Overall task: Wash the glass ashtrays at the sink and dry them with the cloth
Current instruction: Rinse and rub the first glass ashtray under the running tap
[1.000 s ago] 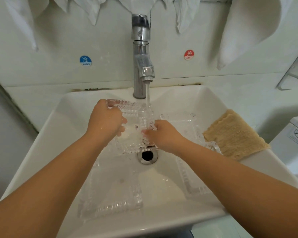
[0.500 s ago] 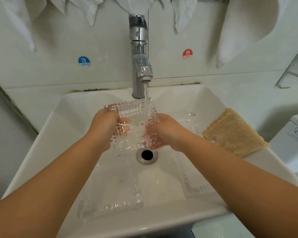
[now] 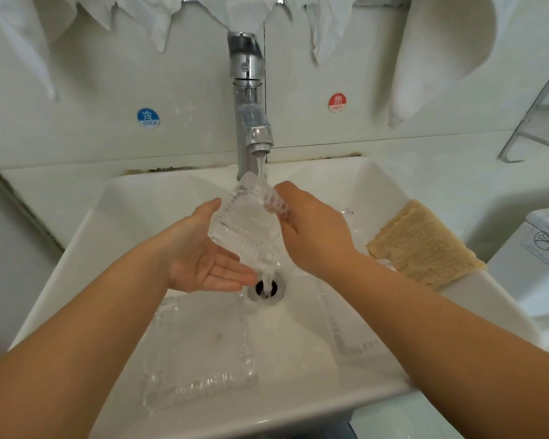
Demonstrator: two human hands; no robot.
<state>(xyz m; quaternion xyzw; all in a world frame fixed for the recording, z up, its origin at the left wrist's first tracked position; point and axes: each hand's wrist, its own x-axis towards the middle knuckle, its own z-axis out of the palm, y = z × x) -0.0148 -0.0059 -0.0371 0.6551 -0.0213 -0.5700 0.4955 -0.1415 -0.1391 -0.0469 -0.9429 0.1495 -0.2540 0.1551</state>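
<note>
A square cut-glass ashtray [image 3: 246, 224] is tilted steeply under the running tap [image 3: 249, 99], and water pours off its lower corner into the drain [image 3: 267, 288]. My right hand [image 3: 314, 229] grips its right edge. My left hand [image 3: 203, 251] lies palm up with straight fingers against the ashtray's left side and under it. A second glass ashtray [image 3: 200, 350] lies flat in the sink's front left. A third ashtray [image 3: 349, 340] lies at the front right, partly hidden by my right forearm. The tan drying cloth [image 3: 425, 248] rests on the sink's right rim.
The white sink [image 3: 133, 217] has sloping walls. Cold [image 3: 148, 118] and hot [image 3: 337, 103] stickers mark the wall behind the tap. White towels [image 3: 441, 52] hang above. A metal rack [image 3: 539, 122] is at the right, with a white toilet tank [image 3: 539, 248] below it.
The ashtray has been lifted and tipped from nearly flat to steeply tilted under the stream. My left hand has let go of its edge and opened, palm up.
</note>
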